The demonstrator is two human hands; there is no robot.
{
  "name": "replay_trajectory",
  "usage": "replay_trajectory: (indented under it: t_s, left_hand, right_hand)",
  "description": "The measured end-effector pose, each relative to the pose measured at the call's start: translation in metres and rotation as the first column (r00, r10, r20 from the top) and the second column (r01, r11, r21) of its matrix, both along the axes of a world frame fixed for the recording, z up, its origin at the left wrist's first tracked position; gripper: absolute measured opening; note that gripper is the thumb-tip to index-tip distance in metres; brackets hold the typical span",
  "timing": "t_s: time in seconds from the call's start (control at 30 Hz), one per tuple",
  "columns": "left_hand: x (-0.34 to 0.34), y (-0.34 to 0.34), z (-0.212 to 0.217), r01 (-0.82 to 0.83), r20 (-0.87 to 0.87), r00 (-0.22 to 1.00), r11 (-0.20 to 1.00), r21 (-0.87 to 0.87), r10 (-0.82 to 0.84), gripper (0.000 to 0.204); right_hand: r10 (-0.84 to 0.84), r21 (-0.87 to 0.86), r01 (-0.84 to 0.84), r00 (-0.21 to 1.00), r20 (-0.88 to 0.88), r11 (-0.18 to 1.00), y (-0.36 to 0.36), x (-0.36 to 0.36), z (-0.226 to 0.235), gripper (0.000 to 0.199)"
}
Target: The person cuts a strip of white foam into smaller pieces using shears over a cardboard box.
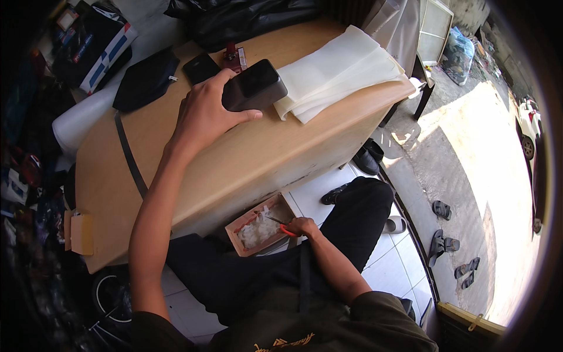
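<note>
My left hand [202, 114] reaches over the wooden table and is closed round a glossy black box-shaped object [255, 87], thumb along its near side. I cannot make out what kind of thing it is. Just right of it lies a stack of cream-white sheets [337, 70]. Low by my knees, my right hand [302, 226] grips orange-handled scissors [287, 230]. Their blades point over an open cardboard box [285, 209] on the floor, which holds white scraps [258, 232].
On the table [193, 202] lie a black pouch [143, 79] with a strap, a flat black item [200, 68] and a small dark-red object [230, 51]. Black plastic [246, 23] covers the back. Footwear [441, 209] stands at the right, beyond the doorway edge.
</note>
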State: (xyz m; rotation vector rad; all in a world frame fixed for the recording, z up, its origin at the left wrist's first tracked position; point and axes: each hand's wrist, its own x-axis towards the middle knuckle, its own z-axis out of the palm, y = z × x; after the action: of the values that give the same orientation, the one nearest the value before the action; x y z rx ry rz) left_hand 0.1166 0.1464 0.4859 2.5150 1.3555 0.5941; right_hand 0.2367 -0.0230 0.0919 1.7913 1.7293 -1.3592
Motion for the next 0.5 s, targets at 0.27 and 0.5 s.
replay_trajectory:
  t_s: [0.27,0.5]
  left_hand:
    - [-0.002,0.004,-0.009,-0.106,-0.044,0.993,0.994,0.033,0.108,0.078]
    - [0.043,0.084,-0.014,-0.184,-0.036,0.98,0.957,0.224,0.197,0.077]
  right_hand:
    - [0.038,0.01,-0.038,0.999,-0.009,0.999,-0.007,0.009,-0.004,0.09]
    - [0.028,-0.008,-0.028,1.0,-0.003,1.0,-0.004,0.006,-0.004,0.09]
